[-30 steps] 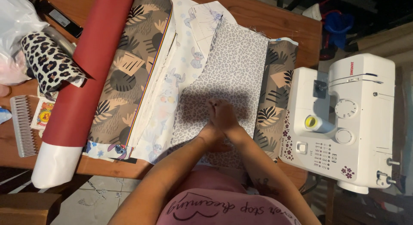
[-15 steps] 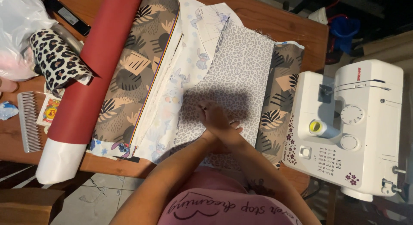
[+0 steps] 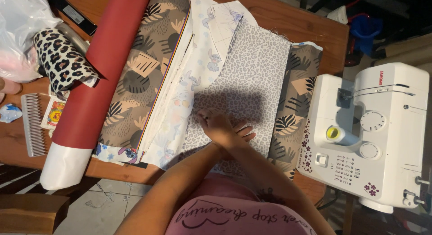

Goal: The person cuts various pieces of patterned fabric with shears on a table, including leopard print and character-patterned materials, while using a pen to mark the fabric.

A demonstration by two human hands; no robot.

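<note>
Hands: left hand [image 3: 218,127] laid over right hand [image 3: 240,134], both flat, fingers spread, gripping nothing.
Under hands: grey leopard-print fabric [image 3: 252,68] on bench [image 3: 297,23].
Right: white sewing machine [image 3: 369,136].

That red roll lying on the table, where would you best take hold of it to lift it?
Grip the red roll around its middle, coming from above and closing across its width. It lies flat and long on the wooden table, so a grip near the white end would probably let it tip.
</note>
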